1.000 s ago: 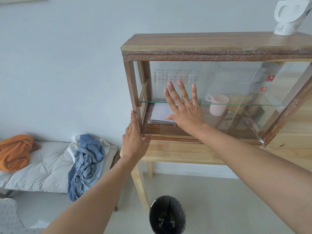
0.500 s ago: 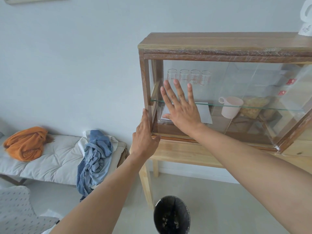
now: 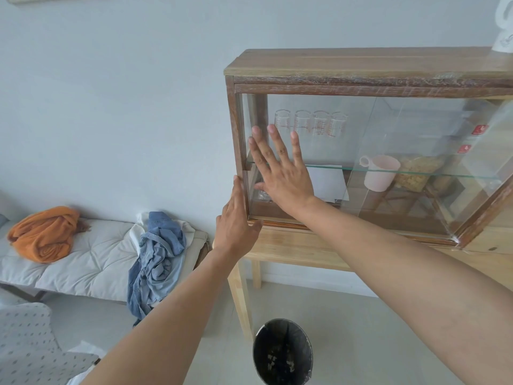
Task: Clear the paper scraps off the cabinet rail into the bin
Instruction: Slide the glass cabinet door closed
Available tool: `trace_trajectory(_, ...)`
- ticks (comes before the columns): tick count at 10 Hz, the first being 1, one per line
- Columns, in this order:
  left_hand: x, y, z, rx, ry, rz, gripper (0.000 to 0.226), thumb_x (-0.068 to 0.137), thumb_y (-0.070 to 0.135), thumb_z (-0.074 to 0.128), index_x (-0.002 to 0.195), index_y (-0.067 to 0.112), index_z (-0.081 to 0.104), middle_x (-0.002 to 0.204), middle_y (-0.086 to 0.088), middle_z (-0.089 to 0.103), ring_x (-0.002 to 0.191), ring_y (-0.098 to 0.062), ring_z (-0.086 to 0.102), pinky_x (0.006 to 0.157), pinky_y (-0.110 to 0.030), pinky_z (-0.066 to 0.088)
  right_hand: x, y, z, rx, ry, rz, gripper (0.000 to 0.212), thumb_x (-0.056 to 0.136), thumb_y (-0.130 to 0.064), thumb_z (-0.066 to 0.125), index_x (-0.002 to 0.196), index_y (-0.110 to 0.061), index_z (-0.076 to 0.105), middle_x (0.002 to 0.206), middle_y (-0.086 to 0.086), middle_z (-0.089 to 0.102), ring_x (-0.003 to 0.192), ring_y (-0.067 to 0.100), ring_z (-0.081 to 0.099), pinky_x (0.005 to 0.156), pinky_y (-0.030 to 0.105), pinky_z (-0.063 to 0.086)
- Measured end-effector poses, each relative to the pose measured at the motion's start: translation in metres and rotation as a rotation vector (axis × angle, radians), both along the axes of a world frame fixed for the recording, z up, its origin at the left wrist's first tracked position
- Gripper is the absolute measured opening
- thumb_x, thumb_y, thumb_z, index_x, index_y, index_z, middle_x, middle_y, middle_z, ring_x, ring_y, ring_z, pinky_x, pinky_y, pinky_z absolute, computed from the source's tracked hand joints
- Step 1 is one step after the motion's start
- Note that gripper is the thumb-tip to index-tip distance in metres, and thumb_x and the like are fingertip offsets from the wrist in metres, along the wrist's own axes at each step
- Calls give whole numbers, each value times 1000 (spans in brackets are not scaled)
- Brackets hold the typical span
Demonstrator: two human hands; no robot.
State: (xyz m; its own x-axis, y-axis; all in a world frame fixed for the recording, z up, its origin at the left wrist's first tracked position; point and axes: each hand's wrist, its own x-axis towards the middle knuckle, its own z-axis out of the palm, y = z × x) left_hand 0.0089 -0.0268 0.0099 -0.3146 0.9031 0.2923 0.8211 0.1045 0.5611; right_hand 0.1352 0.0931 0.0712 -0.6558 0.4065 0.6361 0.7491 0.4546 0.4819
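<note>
Head-camera view, looking forward and down at a wooden cabinet (image 3: 361, 62) with glass sliding doors, set on a pale wooden table (image 3: 291, 245) against a light wall. Right hand (image 3: 280, 173) spread flat on the left glass door (image 3: 299, 151), fingers splayed wide and pointing up, gripping nothing. Left hand (image 3: 236, 220) laid flat against the cabinet's left front post at the bottom corner, fingers straight and together, thumb just above the bottom rail (image 3: 280, 220), also holding nothing. No telling from here whether any paper scraps lie on that rail. Inside, on the glass shelf (image 3: 416, 172): four clear measuring glasses (image 3: 311, 125) in a row, a pink mug (image 3: 380, 172), a bag of yellowish food (image 3: 416, 170). Beneath the shelf, white sheets of paper (image 3: 327, 184). On the floor below the table's left end, a black bin (image 3: 283, 354), with pale bits showing in its bottom. Off to the left, a cushioned bench (image 3: 91, 257) bearing an orange cloth (image 3: 44, 232) and a blue garment (image 3: 155, 259).
</note>
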Motion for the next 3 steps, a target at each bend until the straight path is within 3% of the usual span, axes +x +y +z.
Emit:
trace_trajectory(2,0,-10,13,-93,100,14,120,87,24,72,159,32,-24,169,-2,25,149,-35,30,109,-59,38,7,-13,12,-48,-7,30,120,92,-62,69,171,-9,-3,181,11,-2,167,37,1,130,63,-2)
trace_trajectory(3,0,-17,24,-127,186,47,108,94,30,65,161,29,-19,174,1,3,156,-32,15,117,-59,29,20,-22,24,-110,-47,101,111,97,-57,67,172,-8,0,181,13,-4,167,38,-3,132,65,3)
